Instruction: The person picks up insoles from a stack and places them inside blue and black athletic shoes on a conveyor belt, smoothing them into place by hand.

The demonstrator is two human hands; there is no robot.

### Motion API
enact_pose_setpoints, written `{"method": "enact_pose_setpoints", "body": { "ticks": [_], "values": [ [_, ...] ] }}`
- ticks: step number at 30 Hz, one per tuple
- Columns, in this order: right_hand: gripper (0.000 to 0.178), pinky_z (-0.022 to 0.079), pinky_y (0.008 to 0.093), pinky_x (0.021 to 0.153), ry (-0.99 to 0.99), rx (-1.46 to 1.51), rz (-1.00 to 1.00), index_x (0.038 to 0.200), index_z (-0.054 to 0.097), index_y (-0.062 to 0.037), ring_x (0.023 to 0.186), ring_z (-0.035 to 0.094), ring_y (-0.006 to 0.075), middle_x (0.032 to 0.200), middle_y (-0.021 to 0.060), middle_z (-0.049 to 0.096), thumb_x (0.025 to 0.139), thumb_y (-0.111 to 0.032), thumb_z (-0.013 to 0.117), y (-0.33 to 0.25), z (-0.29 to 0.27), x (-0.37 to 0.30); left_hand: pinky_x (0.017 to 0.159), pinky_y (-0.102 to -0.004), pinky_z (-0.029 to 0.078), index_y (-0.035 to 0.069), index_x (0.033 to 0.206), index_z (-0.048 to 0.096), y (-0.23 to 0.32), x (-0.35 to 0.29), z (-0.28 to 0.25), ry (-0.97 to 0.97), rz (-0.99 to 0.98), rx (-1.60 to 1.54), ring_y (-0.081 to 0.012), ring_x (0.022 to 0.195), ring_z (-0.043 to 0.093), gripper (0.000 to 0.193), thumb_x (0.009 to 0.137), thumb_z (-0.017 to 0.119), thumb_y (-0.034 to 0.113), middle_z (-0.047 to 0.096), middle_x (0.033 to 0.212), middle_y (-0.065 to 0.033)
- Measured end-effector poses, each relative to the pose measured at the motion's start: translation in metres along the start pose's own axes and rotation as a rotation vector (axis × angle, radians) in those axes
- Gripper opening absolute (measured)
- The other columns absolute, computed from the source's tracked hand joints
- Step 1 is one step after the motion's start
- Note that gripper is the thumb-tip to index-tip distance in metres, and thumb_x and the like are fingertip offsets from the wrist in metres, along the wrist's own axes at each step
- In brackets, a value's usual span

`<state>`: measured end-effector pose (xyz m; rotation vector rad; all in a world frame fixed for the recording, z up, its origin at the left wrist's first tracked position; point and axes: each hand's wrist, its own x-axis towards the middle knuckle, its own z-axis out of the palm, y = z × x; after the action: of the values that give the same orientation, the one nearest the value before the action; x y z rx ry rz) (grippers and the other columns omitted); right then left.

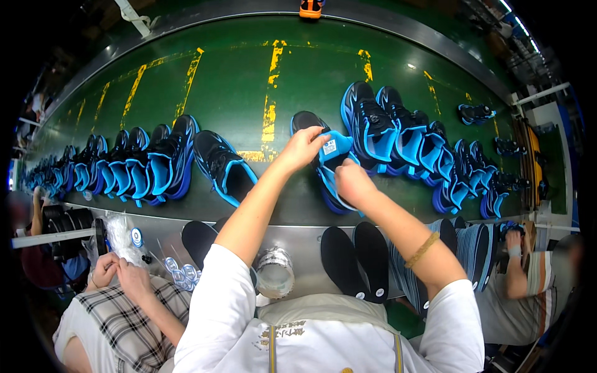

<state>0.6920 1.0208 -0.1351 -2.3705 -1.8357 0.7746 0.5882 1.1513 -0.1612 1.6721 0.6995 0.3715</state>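
Observation:
A black running shoe with blue trim (303,122) lies on the green belt in front of me, toe pointing away. My left hand (303,149) is closed on its light-blue tongue (336,147), which is pulled up and shows a small white label. At the shoe's opening, my right hand (354,184) is curled into a fist; its fingertips are hidden, so I cannot tell what they grip. Another black and blue shoe (214,155) lies apart to the left. Just right of the held shoe stands a further matching shoe (365,118).
Long rows of similar shoes (177,152) line the belt (230,81) on both sides. Dark insoles (339,261), stacked insoles (474,248) and a roundish container (275,276) lie on the metal ledge before me. Co-workers' hands (127,276) are nearby, left and right.

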Motion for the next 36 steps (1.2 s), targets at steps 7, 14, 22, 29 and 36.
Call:
{"method": "enact_pose_setpoints", "body": {
  "ticks": [7,14,22,29,36],
  "values": [
    [0.016,0.047,0.0371,0.077,0.200,-0.151,-0.190,0.085,0.058,0.0046,0.093,0.051,0.0321,0.096,0.0196,0.050,0.074,-0.003,0.048,0.001,0.020,0.001,0.056,-0.0234,0.043,-0.002,0.106,0.054,-0.025,-0.001,0.011,0.134,0.094,0.002,-0.0076,0.065,0.051,0.034,0.085,0.056,0.025,0.058,0.078,-0.0031],
    [0.014,0.046,0.0388,0.078,0.263,-0.101,-0.061,0.082,0.057,0.0044,0.093,0.050,0.0326,0.098,0.0199,0.049,0.076,-0.005,0.049,0.007,0.024,0.015,0.063,-0.0237,0.044,-0.003,0.103,0.055,-0.011,-0.001,0.018,0.166,0.049,0.013,-0.0080,0.072,0.053,0.032,0.084,0.056,0.023,0.060,0.081,-0.0054],
    [0.043,0.046,0.0344,0.078,0.008,-0.309,0.200,0.089,0.062,0.0002,0.094,0.052,0.0320,0.101,0.0226,0.051,0.064,-0.034,0.069,-0.030,-0.023,-0.032,0.056,-0.0241,0.043,-0.001,0.109,0.052,0.000,-0.019,0.023,0.292,0.106,0.131,-0.0094,0.063,0.054,0.035,0.082,0.058,0.021,0.059,0.078,-0.0088],
    [0.016,0.051,0.0354,0.069,-0.095,-0.271,-0.035,0.079,0.065,0.0012,0.083,0.058,0.0315,0.088,0.0192,0.057,0.068,-0.010,0.060,-0.001,-0.016,-0.022,0.051,-0.0199,0.039,-0.002,0.100,0.053,-0.003,-0.016,0.025,0.339,-0.037,-0.118,-0.0046,0.058,0.046,0.030,0.083,0.060,0.021,0.053,0.067,-0.0015],
    [0.015,0.049,0.0342,0.067,0.146,-0.264,-0.210,0.077,0.061,0.0020,0.081,0.056,0.0277,0.089,0.0177,0.057,0.073,-0.008,0.051,0.023,0.033,0.008,0.045,-0.0186,0.029,-0.002,0.091,0.056,-0.003,-0.013,0.029,0.266,-0.085,-0.189,-0.0008,0.054,0.038,0.025,0.085,0.058,0.021,0.047,0.061,0.0048]
  ]
}}
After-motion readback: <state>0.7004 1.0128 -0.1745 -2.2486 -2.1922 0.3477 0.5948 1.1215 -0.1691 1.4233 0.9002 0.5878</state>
